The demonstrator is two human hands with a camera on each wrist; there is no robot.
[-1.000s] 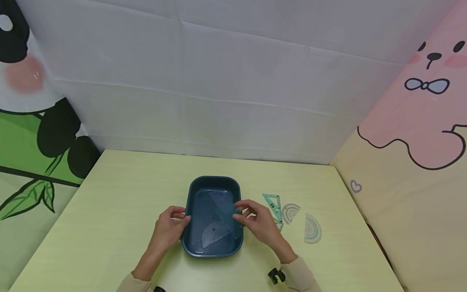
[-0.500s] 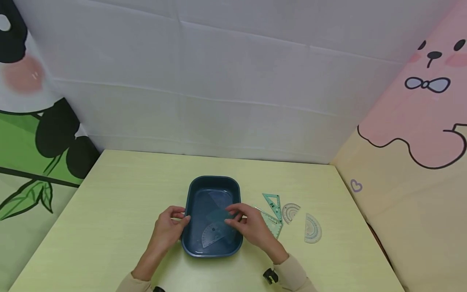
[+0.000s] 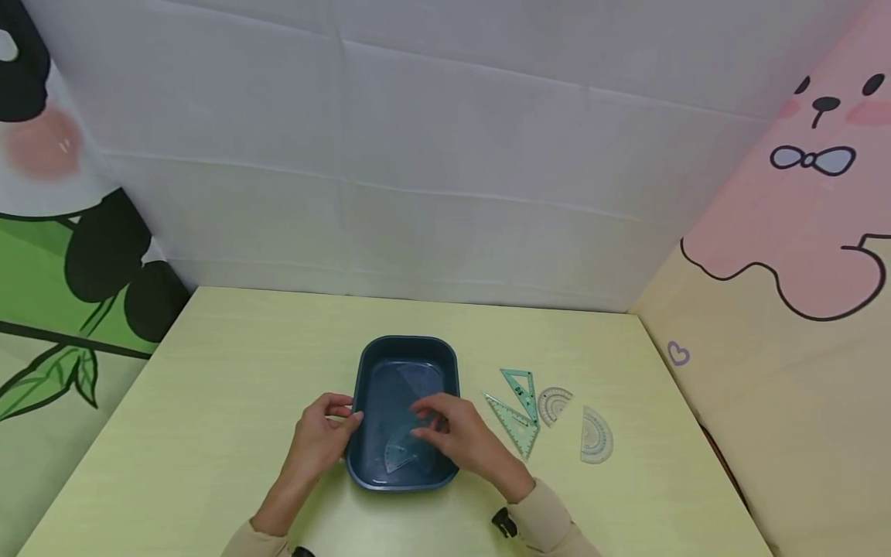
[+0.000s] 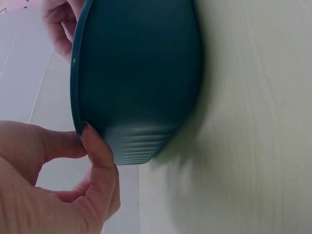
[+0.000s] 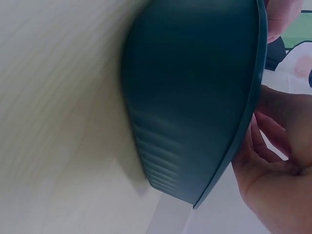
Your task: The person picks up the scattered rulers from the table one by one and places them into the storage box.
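My left hand [image 3: 322,437] pinches the left rim of a dark blue tray [image 3: 407,346]; in the left wrist view its thumb and fingers meet over that rim. Over the right half of the tray, my right hand [image 3: 455,435] pinches a thin see-through bluish piece [image 3: 400,424], whose exact shape is hard to tell. Inside the tray lie a clear protractor [image 3: 397,458], partly overlapped by that piece, and a faint clear triangular piece [image 3: 418,379] farther back. The right wrist view has the tray's outer wall [image 5: 190,73] hiding my fingertips.
To the tray's right, two green set squares [image 3: 522,383] lie on the pale table [image 3: 264,348]. Beside them are a small clear protractor [image 3: 554,404] and a larger one [image 3: 597,435]. A white sheet [image 3: 418,232] stands behind the table, with printed cartoon panels at both sides.
My right hand has moved left and slightly toward me over the tray, carrying the see-through piece and uncovering the lower green set square. The left hand stays at the rim.
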